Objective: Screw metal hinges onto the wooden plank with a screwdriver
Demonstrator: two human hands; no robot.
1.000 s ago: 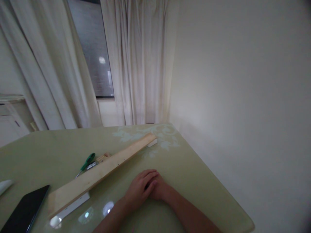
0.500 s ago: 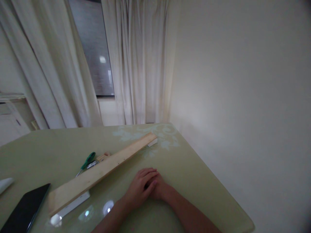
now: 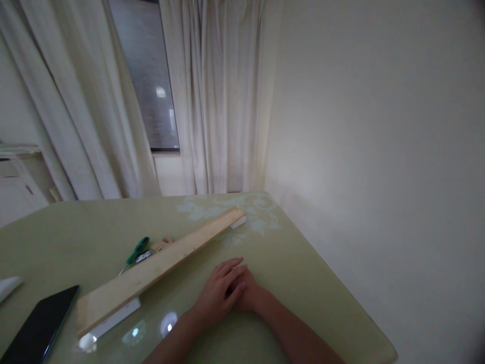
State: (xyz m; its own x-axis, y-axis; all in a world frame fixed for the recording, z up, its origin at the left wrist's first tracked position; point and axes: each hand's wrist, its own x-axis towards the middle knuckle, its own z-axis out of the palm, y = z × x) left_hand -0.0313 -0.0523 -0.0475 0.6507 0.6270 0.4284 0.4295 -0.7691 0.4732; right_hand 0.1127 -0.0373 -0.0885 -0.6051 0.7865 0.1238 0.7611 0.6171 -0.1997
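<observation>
My left hand (image 3: 220,287) lies over my right hand (image 3: 248,290) on the green tabletop (image 3: 303,288). Its fingers are stretched out and slightly apart across the back of the other hand, and it holds no object. Most of my right hand's fingers are hidden underneath. Beyond both hands, and apart from them, a long pale wooden board (image 3: 162,265) runs diagonally from lower left to upper right. White blocks show under its ends, one near block (image 3: 115,319) and one far block (image 3: 238,222).
Behind the board lie a green-handled tool (image 3: 138,249), its tip partly hidden, and small wood and metal pieces (image 3: 161,244). A black tablet-like slab (image 3: 40,323) lies at lower left, near a white object (image 3: 9,286). A wall (image 3: 359,177) borders the table's right side.
The fingers of my left hand have lifted and spread a little over my right hand. The board and the other things stay where they were.
</observation>
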